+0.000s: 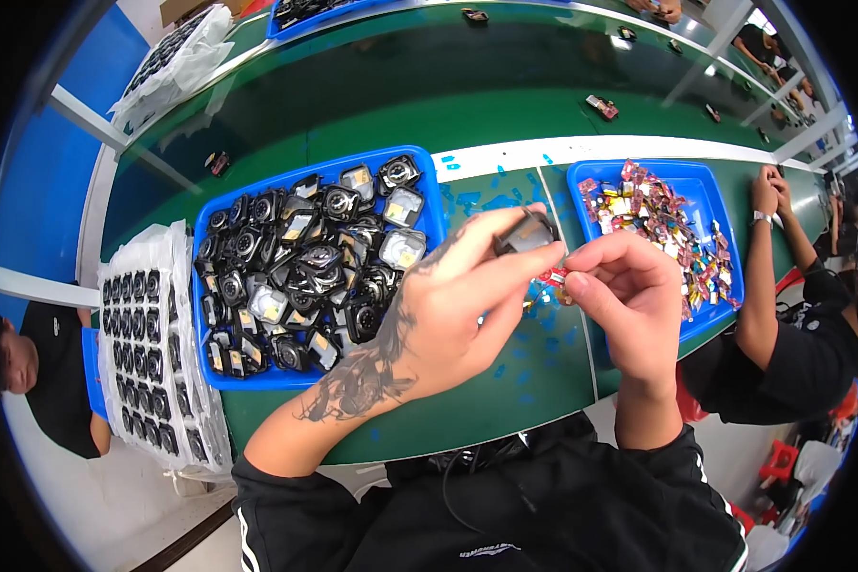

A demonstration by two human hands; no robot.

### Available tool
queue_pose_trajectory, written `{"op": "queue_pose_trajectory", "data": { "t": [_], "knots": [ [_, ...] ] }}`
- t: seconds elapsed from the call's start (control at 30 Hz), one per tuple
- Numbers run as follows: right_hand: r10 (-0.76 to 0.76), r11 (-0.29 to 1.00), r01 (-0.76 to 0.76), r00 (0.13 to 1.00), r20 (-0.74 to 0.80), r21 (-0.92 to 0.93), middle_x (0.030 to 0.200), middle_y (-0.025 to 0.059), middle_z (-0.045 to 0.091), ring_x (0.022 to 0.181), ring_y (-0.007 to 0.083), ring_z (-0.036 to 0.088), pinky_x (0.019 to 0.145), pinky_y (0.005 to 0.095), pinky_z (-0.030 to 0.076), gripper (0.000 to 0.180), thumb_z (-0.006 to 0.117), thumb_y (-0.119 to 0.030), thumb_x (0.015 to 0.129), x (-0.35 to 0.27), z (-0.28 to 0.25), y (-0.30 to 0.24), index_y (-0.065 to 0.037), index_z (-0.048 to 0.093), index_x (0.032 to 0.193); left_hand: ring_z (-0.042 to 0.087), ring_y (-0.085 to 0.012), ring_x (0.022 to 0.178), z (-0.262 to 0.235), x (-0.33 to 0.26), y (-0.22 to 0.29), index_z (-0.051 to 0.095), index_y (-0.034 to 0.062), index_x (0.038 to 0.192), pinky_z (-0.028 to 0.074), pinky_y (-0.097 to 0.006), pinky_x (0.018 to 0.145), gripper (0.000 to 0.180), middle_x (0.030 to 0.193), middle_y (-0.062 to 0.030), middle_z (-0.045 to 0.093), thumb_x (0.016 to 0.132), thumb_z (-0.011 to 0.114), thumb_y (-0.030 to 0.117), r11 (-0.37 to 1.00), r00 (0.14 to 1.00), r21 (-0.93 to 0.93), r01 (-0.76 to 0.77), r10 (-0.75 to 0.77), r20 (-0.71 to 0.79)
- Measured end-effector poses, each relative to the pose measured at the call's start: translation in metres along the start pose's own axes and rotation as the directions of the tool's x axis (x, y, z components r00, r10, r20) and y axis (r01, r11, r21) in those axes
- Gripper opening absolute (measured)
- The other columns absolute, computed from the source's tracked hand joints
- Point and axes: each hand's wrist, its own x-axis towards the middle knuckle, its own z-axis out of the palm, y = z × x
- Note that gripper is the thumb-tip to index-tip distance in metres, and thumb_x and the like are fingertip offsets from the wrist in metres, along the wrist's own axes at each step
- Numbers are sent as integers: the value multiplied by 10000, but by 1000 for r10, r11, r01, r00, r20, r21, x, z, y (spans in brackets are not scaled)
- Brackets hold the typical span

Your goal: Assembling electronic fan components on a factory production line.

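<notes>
Clock directions are read from the wearer's hands, with 12 at the far side of the green bench (505,424). At 9 o'clock lies a large blue rectangular plastic tray (436,195), heaped with black rounded-square casings (341,202), several showing circular backs. At 2 o'clock stands a smaller blue rectangular plastic tray (701,191), partly filled with small multicoloured electronic pieces (639,205), part of its floor exposed. Beyond the large tray, toward 8 o'clock, white moulded plastic trays (153,250) carry black round-centred units (139,286) in rows. The left hand (462,300) extends toward 1 o'clock, back uppermost, its thumb and fingers clamped on a dark, flat-faced casing (527,234) held tilted above the bench, between the two blue trays. The right hand (634,300) points toward 10 o'clock, with thumb and index finger pinched on a small red-and-white piece (555,276) just below that casing; whether the two parts are joined cannot be told. Blue scraps (491,202) litter the bench at 11 o'clock.
</notes>
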Motion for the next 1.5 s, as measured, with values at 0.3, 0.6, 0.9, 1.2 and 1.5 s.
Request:
{"op": "queue_pose_trajectory", "data": {
  "t": [0.3,0.6,0.9,1.2,1.5],
  "knots": [
    [45,971,-74,991,127,229,945,66,638,810,86,601,744,223,493,102,699,3,850,3,-13,9,20,625,919,690,-182,851,-1,0,0,728,1,988,557,-256,712,195,992,-135,678,798,718,-40,999,998,-34,29,-27,54],
    [-90,990,88,996,-20,-112,930,35,623,844,78,615,725,213,498,323,704,87,797,-5,4,9,11,584,1088,650,-173,1012,4,-3,-2,644,-99,1127,565,-270,861,276,1141,-143,631,851,635,-102,708,882,-530,467,-415,223],
    [-276,911,253,961,-25,-325,878,33,629,742,66,595,658,201,474,393,705,88,795,1,11,17,1,556,1147,638,-171,1063,9,-7,-4,644,-33,1193,568,-244,823,350,1223,-152,626,855,609,-117,780,921,-496,382,-365,135],
    [-32,969,27,999,-18,-247,812,21,662,649,10,528,602,158,408,503,714,90,769,3,5,1,-17,550,1232,645,-176,1063,9,-6,-8,660,1,1191,569,-244,799,380,1243,-148,631,832,627,-118,856,951,-416,308,-297,93],
    [-122,898,118,992,19,-424,786,-12,616,675,19,534,589,162,406,489,740,74,752,3,1,4,-25,580,1203,664,-185,1018,6,-7,-16,655,14,1212,576,-260,793,406,1226,-165,639,828,629,-114,936,983,-311,165,-131,125]
  ]
}}
